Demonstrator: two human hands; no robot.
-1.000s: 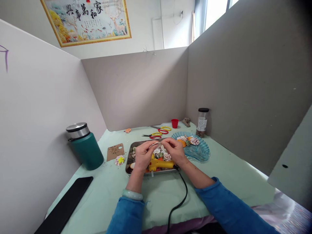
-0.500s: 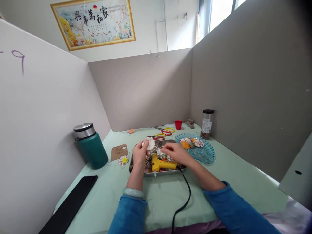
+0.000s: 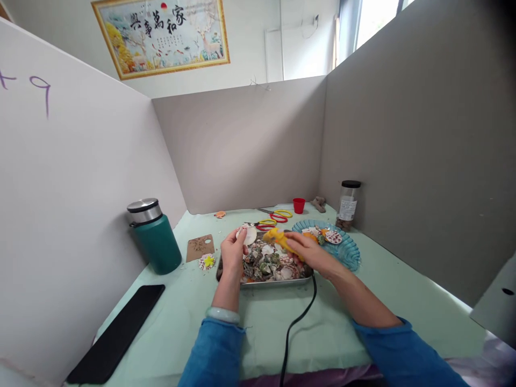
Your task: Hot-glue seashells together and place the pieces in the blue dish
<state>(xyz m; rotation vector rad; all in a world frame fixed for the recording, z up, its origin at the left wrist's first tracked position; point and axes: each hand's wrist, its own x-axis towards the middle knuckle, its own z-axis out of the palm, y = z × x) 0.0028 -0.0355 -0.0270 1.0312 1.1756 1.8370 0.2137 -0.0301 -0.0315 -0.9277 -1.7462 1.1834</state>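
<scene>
Between the fingers and thumb of my left hand (image 3: 234, 251) is a flat white shell (image 3: 250, 235), held up over the tray's left side. My right hand (image 3: 312, 252) grips a yellow glue gun (image 3: 278, 238) by its handle, its front end pointing left toward the shell; motion blurs it a little. A black cord (image 3: 296, 321) runs from the gun down over the table's front edge. Below both hands lies a metal tray (image 3: 278, 283) filled with small shells (image 3: 266, 263), mixed white, green, brown and reddish.
A blue scalloped plate (image 3: 350, 255) holds several shell pieces. Two pairs of scissors (image 3: 278, 216), a red cup (image 3: 299, 205) and a jar (image 3: 348, 207) stand or lie behind. At left are a green bottle (image 3: 157, 242), a brown card (image 3: 200, 247), a decorated disc (image 3: 207, 262) and a black slab (image 3: 119, 333).
My right hand has picked the glue gun up off the tray and brought it near the shell. The left hand still holds the white shell. The view has shifted slightly.
</scene>
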